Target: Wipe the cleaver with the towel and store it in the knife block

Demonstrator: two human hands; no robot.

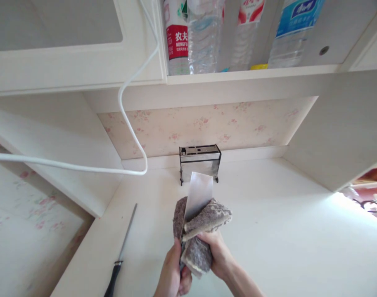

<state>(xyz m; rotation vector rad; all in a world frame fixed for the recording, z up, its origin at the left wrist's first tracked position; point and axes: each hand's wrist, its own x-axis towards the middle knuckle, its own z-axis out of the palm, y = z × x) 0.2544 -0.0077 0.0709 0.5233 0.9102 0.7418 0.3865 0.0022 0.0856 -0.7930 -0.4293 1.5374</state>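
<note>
A broad-bladed kitchen knife (pixel 200 190) points away from me over the white counter, its blade partly covered by a grey-brown fluffy cloth (pixel 208 216). My left hand (pixel 175 270) is closed low around the knife's handle, which is mostly hidden by fingers and cloth. On the other side, my right hand (pixel 218 252) grips the bunched cloth against the blade. Folds of cloth stick out on both sides of the blade and hang below it.
A sharpening steel (pixel 128 231) with a black handle lies on the white counter (pixel 269 231) at left. Behind the knife stands a metal knife holder (pixel 200 159). A white cable (pixel 126 111) hangs across the left. Plastic bottles (pixel 203 37) fill the shelf overhead.
</note>
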